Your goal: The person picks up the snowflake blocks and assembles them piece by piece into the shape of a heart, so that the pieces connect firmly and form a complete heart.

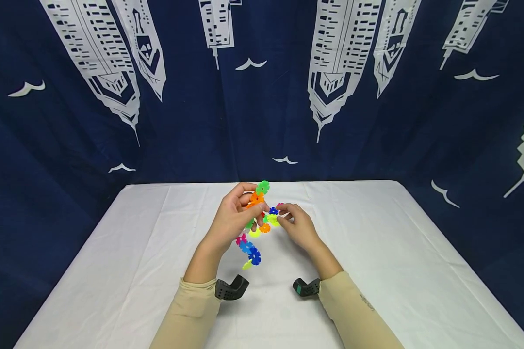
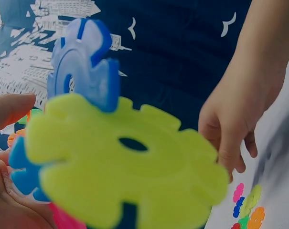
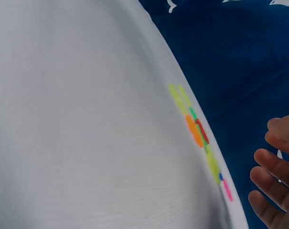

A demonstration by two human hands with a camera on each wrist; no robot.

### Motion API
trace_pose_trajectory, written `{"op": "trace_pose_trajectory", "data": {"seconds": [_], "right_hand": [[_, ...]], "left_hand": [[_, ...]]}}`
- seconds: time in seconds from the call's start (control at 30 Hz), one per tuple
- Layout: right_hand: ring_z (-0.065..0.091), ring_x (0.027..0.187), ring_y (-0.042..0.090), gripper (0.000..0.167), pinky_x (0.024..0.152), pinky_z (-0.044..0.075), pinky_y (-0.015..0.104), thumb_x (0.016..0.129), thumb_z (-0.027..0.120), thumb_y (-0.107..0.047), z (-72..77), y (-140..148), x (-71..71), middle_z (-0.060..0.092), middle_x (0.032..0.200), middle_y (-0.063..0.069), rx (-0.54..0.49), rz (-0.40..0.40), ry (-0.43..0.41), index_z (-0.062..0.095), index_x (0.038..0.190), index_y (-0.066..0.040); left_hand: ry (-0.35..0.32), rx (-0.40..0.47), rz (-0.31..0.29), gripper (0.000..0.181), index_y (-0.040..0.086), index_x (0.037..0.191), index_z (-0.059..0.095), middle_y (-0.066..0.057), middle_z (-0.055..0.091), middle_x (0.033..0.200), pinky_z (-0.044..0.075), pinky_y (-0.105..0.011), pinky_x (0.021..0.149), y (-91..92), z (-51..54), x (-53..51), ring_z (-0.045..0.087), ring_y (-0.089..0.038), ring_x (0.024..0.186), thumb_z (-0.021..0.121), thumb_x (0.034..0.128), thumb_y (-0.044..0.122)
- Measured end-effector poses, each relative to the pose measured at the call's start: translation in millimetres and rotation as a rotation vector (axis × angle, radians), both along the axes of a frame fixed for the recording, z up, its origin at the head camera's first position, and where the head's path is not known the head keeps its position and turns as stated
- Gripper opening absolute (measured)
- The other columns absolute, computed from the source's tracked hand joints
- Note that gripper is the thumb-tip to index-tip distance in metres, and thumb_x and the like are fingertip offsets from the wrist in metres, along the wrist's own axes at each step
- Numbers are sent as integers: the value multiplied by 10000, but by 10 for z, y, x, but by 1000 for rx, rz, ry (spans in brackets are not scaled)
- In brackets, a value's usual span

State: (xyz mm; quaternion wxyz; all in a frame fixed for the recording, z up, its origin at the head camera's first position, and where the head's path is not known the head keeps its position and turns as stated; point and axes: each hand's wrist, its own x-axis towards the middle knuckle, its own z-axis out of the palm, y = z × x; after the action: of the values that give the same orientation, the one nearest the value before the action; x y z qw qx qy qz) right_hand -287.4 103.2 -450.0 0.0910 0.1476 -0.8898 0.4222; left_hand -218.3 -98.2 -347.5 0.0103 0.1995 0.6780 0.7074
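A chain of coloured flower-shaped plastic discs is gripped by my left hand (image 1: 229, 220), in the air over the table. A green disc (image 1: 263, 187) tops the chain, an orange disc (image 1: 256, 198) sits below it, and a dark blue disc (image 1: 254, 256) hangs near the lower end. In the left wrist view the chain's yellow-green disc (image 2: 96, 176) fills the foreground. My right hand (image 1: 300, 228) has loosely bent fingers (image 3: 273, 164) with nothing seen between them. It hovers near loose discs on the table, among them a yellow-green one (image 1: 272, 220) and an orange one (image 3: 194, 131).
A white cloth covers the table (image 1: 353, 232). Behind its far edge hangs a dark blue curtain (image 1: 253, 121) with white building and bird prints. Black camera mounts (image 1: 232, 288) sit on both wrists.
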Motion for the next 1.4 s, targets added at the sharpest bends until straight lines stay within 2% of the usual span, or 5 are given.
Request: {"op": "trace_pose_trajectory", "data": {"seconds": [0.33, 0.63, 0.8, 1.17, 1.4], "right_hand": [[582, 1194, 319, 398, 1056, 459, 500, 923, 690, -183, -225, 16, -94, 640, 1249, 133, 91, -6, -49, 634, 1309, -101], [519, 1165, 290, 450, 980, 457, 469, 922, 697, -232, -345, -1, -130, 604, 1310, 113, 175, 4, -61, 619, 1362, -175], [506, 1169, 304, 351, 981, 435, 478, 923, 696, -221, -356, -8, -125, 603, 1281, 109, 202, 3, -26, 687, 1268, -158], [570, 1097, 266, 61, 984, 459, 451, 857, 784, -183, -380, 47, -141, 692, 1167, 42, 175, -8, 36, 727, 875, -170], [583, 1102, 264, 212, 998, 476, 444, 842, 805, -183, -387, 47, -147, 707, 1164, 53, 197, -11, 56, 730, 1031, -123]], "left_hand": [[4, -2, -7, 321, 52, 1268, 496, -34, 695, 910, 516, -197, 566, -7, -16, -24, 601, -143, 593, 606, 966, 44], [3, -3, -15, 330, 44, 1269, 502, -99, 672, 928, 533, -206, 581, 10, -33, -15, 605, -136, 595, 618, 960, 44], [4, -2, -37, 316, 49, 1274, 502, -155, 674, 967, 539, -204, 594, 20, -37, -14, 597, -122, 597, 595, 973, 40], [-2, -6, -48, 324, 52, 1286, 501, -94, 689, 979, 548, -204, 615, 23, -42, -20, 607, -124, 609, 594, 975, 41], [-8, -30, -39, 347, 64, 1309, 498, -136, 692, 1019, 563, -211, 632, 13, -44, -24, 615, -128, 616, 597, 978, 46]]}}
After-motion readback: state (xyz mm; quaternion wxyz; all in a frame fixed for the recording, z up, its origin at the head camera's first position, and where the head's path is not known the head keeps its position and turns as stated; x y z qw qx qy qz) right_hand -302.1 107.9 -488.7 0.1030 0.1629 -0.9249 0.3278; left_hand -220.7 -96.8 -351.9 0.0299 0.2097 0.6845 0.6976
